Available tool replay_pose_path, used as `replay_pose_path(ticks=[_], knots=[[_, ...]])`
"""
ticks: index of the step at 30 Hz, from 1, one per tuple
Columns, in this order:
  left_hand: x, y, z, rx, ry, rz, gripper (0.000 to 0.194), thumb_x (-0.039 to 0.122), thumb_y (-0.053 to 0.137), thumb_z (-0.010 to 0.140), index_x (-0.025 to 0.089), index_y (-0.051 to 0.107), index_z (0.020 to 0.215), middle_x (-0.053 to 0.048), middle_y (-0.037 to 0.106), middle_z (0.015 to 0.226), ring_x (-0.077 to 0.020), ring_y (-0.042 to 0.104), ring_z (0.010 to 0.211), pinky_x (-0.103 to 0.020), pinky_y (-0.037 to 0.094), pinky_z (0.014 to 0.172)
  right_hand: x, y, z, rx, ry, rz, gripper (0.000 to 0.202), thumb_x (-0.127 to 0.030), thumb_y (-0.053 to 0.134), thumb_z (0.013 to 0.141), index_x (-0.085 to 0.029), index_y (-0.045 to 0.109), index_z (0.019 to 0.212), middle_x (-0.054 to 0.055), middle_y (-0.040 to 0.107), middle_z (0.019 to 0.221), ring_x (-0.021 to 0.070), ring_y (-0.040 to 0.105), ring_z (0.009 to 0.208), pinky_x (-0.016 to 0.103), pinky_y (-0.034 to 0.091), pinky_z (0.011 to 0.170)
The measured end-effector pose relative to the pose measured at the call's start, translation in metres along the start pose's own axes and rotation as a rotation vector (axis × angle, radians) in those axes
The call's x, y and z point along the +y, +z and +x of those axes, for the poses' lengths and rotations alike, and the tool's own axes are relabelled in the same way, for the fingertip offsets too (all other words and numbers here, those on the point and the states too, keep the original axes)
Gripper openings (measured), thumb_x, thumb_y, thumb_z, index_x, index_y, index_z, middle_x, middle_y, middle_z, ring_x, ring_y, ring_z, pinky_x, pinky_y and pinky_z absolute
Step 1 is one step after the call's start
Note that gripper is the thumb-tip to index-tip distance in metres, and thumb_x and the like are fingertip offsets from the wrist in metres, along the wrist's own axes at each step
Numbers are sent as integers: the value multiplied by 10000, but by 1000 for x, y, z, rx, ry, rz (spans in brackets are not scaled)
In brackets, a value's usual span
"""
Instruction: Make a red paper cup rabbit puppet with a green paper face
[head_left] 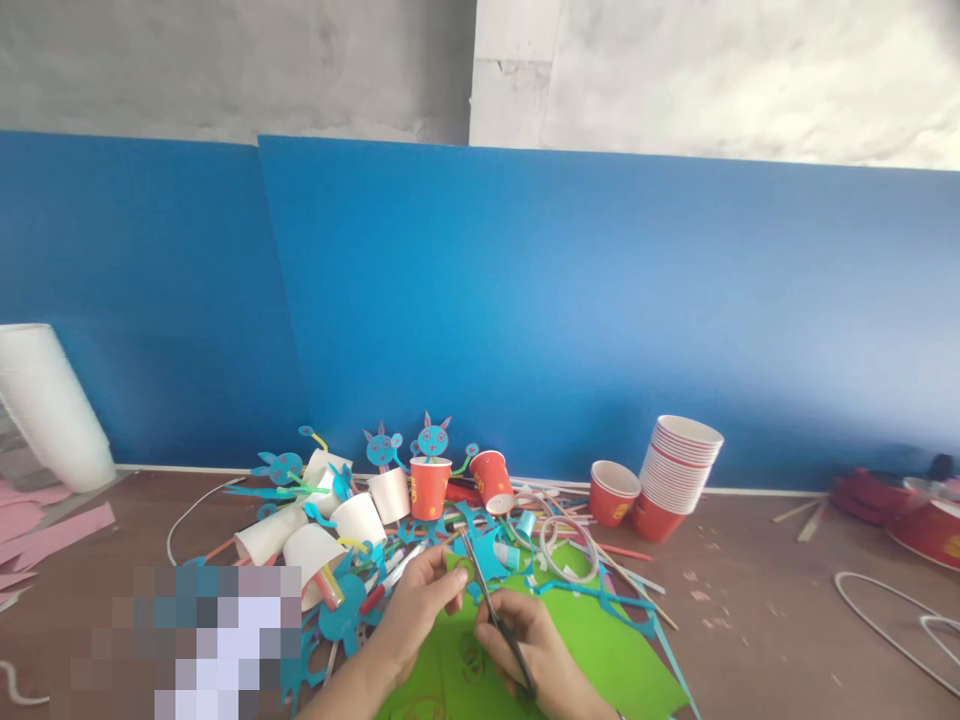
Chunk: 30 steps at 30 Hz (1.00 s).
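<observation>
My left hand (420,605) pinches a small piece of green paper (460,568) that has a drawn outline on it. In my right hand (529,640) is a pair of scissors (491,605) with black handles, its blades up against the edge of that piece. Whether the blades are parted is hard to make out. Beneath both hands lies a large green sheet (607,640) with drawn shapes, partly covered by my hands. Blue paper scraps (487,550) and a roll of clear tape (568,550) lie just beyond.
Paper cups with blue cat-like cutouts (431,485) stand at the back against a blue panel (562,300). A tall stack of cups (679,470) rises at right, a white stack (52,410) at far left. Pink paper (56,540) lies left; a cable (885,625) curls right.
</observation>
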<state>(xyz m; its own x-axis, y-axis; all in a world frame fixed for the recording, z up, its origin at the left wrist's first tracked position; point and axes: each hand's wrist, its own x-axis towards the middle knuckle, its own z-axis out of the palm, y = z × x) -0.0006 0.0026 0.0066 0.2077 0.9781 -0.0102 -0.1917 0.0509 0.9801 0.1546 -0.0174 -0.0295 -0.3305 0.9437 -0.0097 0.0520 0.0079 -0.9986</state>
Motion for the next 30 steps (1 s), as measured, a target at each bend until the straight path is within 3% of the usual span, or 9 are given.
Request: replay_pose_path(ticks=[5,15,30], knots=[[2,0,0,-54,-3,16,216,326,661,701,170,542,611,44,492,526,-106,419,530,-233,328,572,-1,2,-1,-2,13,16,435,-569,696,679,-173,518,710,-90,416,469,41,339,354,153,293,331],[-1,-2,3,-44,-14,-9,219,329,669,687,168,538,615,50,486,523,-102,405,524,-230,310,564,-1,0,0,-2,-13,14,404,-543,684,717,-179,510,702,-107,363,439,32,273,330,162,211,314],[1,0,2,5,-28,-51,246,367,695,658,160,566,635,58,439,550,-101,343,553,-230,272,558,5,-1,2,7,-9,-14,462,-626,628,715,-178,515,704,-93,379,457,35,291,329,164,228,308]])
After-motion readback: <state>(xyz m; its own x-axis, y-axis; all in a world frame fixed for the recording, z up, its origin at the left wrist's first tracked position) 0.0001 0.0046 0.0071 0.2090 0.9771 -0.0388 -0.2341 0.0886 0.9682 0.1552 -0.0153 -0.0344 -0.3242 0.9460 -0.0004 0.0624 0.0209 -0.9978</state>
